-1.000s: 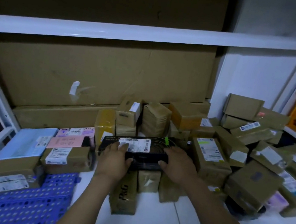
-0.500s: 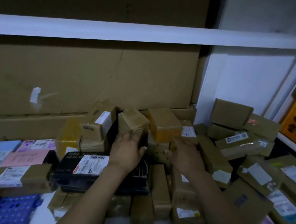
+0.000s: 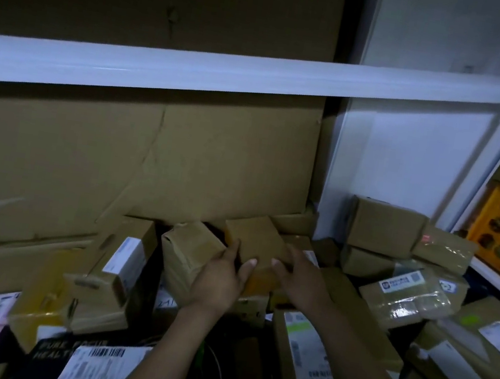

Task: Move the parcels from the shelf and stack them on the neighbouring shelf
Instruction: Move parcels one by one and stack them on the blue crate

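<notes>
Left hand (image 3: 218, 278) & right hand (image 3: 304, 283) have fingers (image 3: 295, 257) grasping a small orange-tan box (image 3: 254, 238), w/ loads of parcels (image 3: 405, 292) heaped right of them, so mostly undone imo.

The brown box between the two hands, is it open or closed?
Closed: the box shows a flat, unbroken top, no raised flaps.
</notes>
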